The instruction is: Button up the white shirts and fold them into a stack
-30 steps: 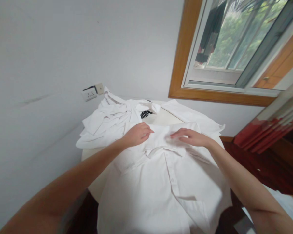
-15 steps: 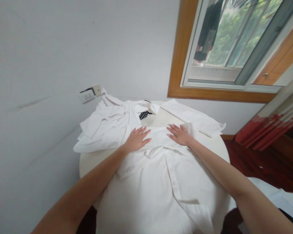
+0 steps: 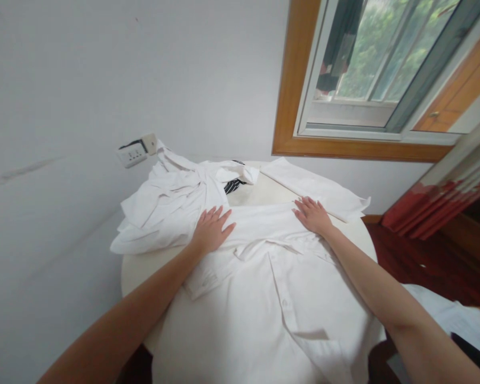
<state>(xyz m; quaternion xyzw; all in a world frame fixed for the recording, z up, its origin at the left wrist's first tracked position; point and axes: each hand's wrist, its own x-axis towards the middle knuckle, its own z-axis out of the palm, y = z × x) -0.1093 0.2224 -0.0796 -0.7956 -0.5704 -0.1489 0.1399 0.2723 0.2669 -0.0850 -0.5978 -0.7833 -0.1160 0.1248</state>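
A white button-up shirt (image 3: 256,309) lies spread over the round table (image 3: 144,272), its lower part hanging toward me. Flat on the shirt's far left part rests my left hand (image 3: 211,230), fingers spread. My right hand (image 3: 312,214) presses with fingers outstretched on the far right end of the same cloth. Between the two hands the white band of fabric lies fairly smooth, with creases just below it. Neither hand grips anything.
A heap of white clothing (image 3: 164,205) sits at the table's back left, beside a black-and-white striped cloth (image 3: 232,185). Another folded white cloth (image 3: 312,184) lies back right. The wall has a socket (image 3: 134,153); a wood-framed window (image 3: 364,148) is above.
My hands have slid apart along the cloth, the left going left and the right going right. The fabric between them looks flatter. The view has shifted slightly.
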